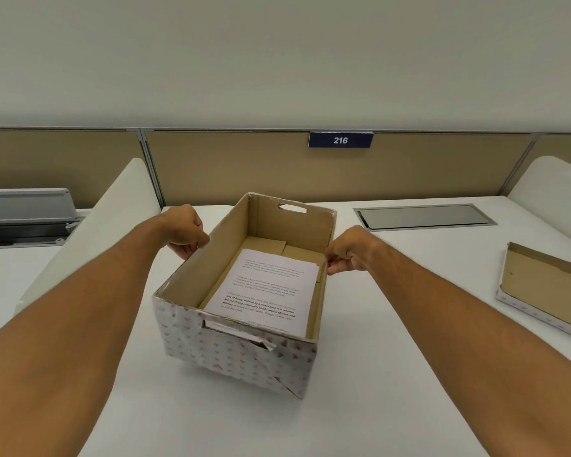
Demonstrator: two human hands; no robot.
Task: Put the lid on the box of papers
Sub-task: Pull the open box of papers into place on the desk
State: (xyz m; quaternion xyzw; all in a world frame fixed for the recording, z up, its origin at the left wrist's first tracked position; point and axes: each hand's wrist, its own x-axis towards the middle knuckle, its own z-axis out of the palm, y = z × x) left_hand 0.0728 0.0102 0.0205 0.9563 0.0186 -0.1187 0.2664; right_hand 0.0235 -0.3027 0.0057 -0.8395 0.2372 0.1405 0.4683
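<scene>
An open cardboard box (pixel 231 354) with a white, heart-patterned outside stands in the middle of the white desk. Printed papers (pixel 267 288) lie flat on its bottom. My left hand (pixel 187 230) grips the top edge of the box's left wall. My right hand (pixel 348 250) pinches the top edge of the right wall. The lid (pixel 548 285) lies upside down at the right edge of the desk, brown inside facing up, well apart from both hands.
A beige partition with a blue "216" sign (pixel 340 140) closes off the back. A metal cable hatch (pixel 424 216) is set into the desk behind the lid. White side dividers (pixel 112 212) stand left and right. A grey tray (pixel 23 212) sits far left.
</scene>
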